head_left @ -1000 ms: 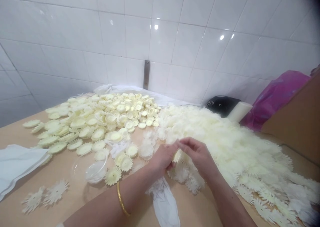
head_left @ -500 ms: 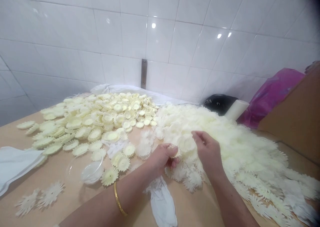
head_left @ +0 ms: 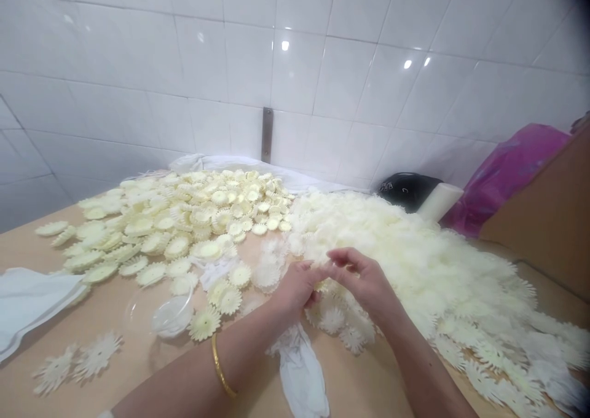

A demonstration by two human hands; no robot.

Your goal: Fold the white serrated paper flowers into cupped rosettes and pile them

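Observation:
My left hand (head_left: 297,286), with a gold bangle on its wrist, is closed on a pale, scalloped flower-shaped piece, mostly covered by the fingers. Bent fingers of my right hand (head_left: 369,286) meet the left thumb at this piece. Whether something small sits in the right fingertips is hidden. Beyond and to the right of both hands spreads a large heap of thin whitish petal layers (head_left: 415,270). To the left lies a pile of thicker yellowish flower discs (head_left: 184,215).
A clear shallow dish (head_left: 171,316) stands left of my left forearm. White crumpled cloth (head_left: 302,369) lies between my arms, with another white cloth (head_left: 32,301) at far left. A black item (head_left: 405,187), a white roll (head_left: 440,201), a purple bag (head_left: 511,172) and cardboard (head_left: 544,215) border the right back.
My right hand has moved left and slightly down from above the whitish heap to my left hand, where the fingers now meet. The left hand has stayed nearly in place.

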